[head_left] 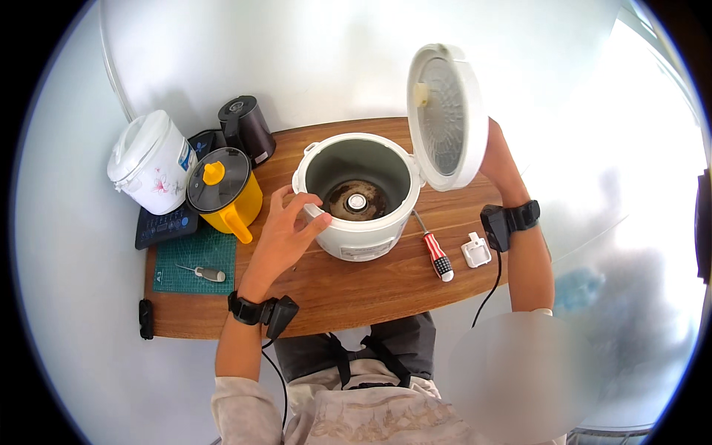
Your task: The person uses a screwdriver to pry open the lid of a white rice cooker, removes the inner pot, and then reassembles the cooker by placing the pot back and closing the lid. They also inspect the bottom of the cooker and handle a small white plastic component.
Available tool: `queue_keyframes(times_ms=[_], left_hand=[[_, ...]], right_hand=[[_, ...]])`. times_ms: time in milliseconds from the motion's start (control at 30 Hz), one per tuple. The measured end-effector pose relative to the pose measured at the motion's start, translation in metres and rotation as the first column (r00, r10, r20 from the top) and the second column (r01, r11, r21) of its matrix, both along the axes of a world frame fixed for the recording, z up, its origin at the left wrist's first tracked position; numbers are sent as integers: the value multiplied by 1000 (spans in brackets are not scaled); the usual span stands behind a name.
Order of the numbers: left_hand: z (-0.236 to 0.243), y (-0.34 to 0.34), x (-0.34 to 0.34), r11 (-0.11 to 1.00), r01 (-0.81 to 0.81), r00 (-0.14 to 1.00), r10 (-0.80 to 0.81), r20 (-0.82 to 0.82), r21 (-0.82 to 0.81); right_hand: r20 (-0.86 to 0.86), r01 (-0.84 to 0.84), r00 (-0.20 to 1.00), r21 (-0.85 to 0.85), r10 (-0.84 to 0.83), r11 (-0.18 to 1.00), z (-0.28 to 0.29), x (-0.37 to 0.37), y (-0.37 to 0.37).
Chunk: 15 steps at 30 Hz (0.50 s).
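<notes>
A white rice cooker (354,242) sits on the wooden desk, its inside empty of a pot, showing a stained heating plate with a metal centre. My left hand (289,222) grips its front left rim, fingertips curled over the edge. The lid (445,119) stands raised at the right, and my right hand (495,152) is behind it, holding it, with fingers hidden. A screwdriver with a striped handle (437,255) lies right of the cooker, beside a small white plastic part (475,251).
On the left, another white cooker (149,167), a dark cooktop (163,232), a yellow pot (233,211) and a black kettle (256,133) crowd together. A grey-handled screwdriver (210,274) lies on a green mat (170,276). A wall runs along the desk's (341,297) back.
</notes>
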<state>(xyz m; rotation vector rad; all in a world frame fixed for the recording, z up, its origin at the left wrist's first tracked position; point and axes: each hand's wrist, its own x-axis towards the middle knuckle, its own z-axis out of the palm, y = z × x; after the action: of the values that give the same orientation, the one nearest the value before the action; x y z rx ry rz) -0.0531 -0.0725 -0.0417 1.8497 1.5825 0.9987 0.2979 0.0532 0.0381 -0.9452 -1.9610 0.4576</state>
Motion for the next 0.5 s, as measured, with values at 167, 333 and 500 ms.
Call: queue_keyframes(times_ms=[167,333,500], left_hand=[[2,-2,2,1000,-18,1000,18,-4,-5],[10,-12,8,1000,-22,1000,22,-20,-14],[4,-33,10,995,-25,987,41,-158,101]], right_hand=[[46,35,998,26,-36,999,4,-11,1],[79,5,997,28,-8,1000,8,-12,7],[77,-154,986,136,145,979,8,-10,12]])
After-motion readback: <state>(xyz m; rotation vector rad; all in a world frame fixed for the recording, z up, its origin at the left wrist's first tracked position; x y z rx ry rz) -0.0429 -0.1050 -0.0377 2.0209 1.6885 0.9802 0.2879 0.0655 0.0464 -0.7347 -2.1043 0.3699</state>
